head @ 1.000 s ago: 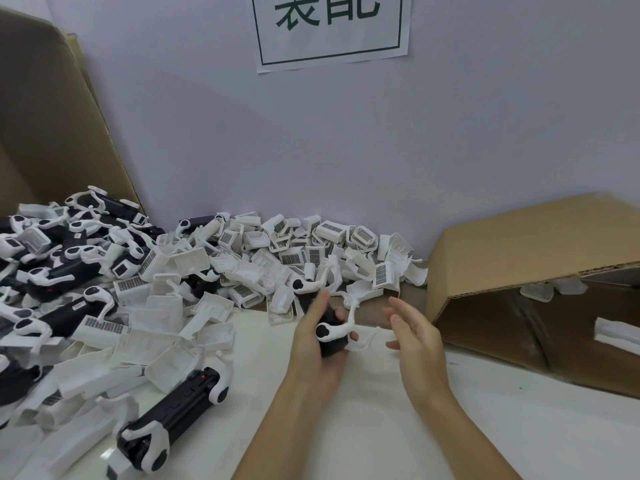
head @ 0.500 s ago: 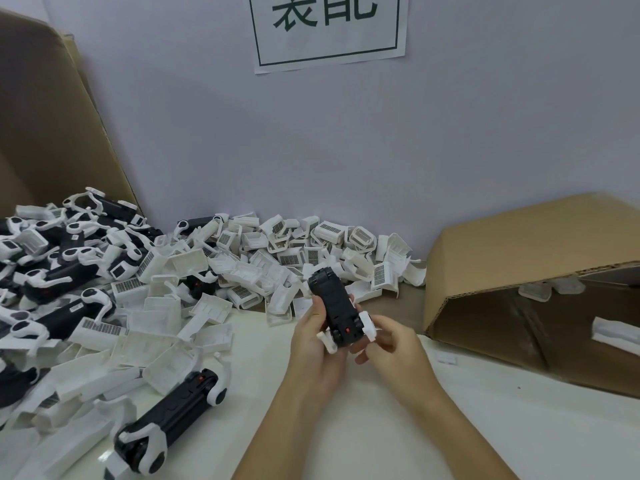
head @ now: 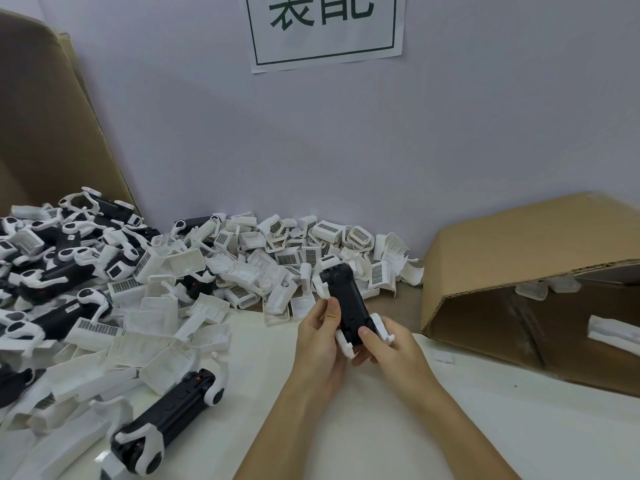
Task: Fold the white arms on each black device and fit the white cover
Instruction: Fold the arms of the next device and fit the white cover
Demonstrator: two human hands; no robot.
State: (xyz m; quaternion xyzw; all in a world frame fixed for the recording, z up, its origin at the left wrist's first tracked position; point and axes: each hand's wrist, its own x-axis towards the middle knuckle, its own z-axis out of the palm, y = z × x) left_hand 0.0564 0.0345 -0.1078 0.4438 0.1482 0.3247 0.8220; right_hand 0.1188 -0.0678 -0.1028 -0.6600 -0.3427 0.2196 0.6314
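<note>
Your left hand (head: 320,336) and right hand (head: 389,348) both grip the black device (head: 348,306) above the white tabletop (head: 381,427), fingers curled round it. White covers (head: 242,268) heap against the lilac wall (head: 311,150); a cardboard box (head: 519,258) lies right.

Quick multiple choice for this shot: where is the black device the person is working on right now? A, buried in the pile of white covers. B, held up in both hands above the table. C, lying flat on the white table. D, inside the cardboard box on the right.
B: the black device is gripped between the left hand and the right hand, raised off the white table.
</note>
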